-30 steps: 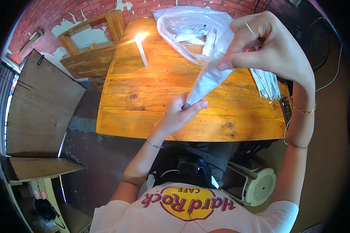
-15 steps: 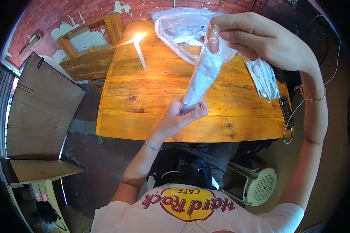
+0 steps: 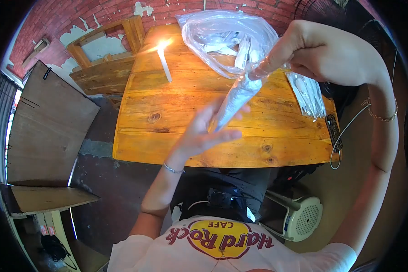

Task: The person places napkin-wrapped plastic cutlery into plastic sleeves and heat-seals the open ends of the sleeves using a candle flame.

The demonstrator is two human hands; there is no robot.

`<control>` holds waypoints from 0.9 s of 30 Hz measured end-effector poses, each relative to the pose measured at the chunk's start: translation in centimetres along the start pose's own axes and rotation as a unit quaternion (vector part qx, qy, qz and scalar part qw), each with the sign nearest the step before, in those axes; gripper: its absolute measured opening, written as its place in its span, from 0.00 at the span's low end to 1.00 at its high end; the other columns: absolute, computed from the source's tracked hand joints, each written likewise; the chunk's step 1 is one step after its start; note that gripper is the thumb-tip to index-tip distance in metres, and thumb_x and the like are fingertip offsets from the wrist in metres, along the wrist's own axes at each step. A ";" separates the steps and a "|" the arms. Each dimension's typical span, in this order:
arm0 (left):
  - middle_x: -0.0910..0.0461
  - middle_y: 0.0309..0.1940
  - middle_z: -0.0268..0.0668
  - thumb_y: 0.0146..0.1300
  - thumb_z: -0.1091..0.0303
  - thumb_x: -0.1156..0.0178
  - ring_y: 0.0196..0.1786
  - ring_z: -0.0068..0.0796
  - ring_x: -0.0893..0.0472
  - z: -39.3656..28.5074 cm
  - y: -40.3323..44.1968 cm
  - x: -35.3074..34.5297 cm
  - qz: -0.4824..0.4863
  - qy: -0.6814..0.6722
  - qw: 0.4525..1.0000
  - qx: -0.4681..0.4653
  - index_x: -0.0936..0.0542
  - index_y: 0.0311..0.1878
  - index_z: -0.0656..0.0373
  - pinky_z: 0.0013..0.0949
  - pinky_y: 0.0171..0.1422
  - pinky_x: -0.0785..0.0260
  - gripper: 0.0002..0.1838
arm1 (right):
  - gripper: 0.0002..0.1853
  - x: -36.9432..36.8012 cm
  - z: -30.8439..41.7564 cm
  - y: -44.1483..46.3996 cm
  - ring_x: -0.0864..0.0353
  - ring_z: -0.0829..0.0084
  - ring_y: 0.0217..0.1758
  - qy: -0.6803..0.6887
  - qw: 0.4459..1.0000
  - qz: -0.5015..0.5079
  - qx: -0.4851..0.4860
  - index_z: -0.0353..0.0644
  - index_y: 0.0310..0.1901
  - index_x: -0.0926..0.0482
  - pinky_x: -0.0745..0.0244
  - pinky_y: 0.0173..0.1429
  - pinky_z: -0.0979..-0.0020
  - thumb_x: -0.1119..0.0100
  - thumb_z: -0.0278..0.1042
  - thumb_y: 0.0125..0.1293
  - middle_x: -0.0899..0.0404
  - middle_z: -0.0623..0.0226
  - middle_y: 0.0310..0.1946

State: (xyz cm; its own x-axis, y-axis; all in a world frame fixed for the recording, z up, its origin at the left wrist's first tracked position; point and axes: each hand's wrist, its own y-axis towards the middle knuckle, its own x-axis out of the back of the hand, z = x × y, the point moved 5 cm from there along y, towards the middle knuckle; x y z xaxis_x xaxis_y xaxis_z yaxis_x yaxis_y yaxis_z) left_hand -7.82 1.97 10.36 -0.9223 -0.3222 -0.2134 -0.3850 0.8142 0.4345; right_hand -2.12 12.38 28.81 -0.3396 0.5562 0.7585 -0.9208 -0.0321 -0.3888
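Wrapped packet (image 3: 238, 99) tilts, its upper end pinched by our right fingers (image 3: 264, 68); our left fingers (image 3: 227, 135) spread open around its lower end.

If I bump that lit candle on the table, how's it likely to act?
The candle would probably tip easily, since it stands tall and thin with no holder visible. It's likely light and fairly stiff, judging by its slim, straight body. The wax near the flame may be softer, so a knock could spill some onto the table.
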 end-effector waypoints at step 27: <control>0.24 0.22 0.34 0.66 0.61 0.48 0.22 0.15 0.27 -3.0 2.3 -1.6 0.030 -0.060 0.996 0.067 0.26 0.40 0.63 0.18 0.24 0.38 0.13 | 0.06 -1.9 6.6 -2.5 0.26 0.70 0.44 -0.217 0.909 -0.253 0.251 0.38 0.26 0.19 0.30 0.49 0.69 0.41 0.29 0.57 0.25 0.62 0.30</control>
State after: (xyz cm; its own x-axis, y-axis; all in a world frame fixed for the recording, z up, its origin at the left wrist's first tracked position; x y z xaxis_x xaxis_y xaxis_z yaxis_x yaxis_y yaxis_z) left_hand -7.36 2.92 14.35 -0.9297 -0.2182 -0.2966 -0.3143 0.8900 0.3304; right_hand -0.49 5.89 31.78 0.2081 0.2297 0.9508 -0.9144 -0.2994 0.2725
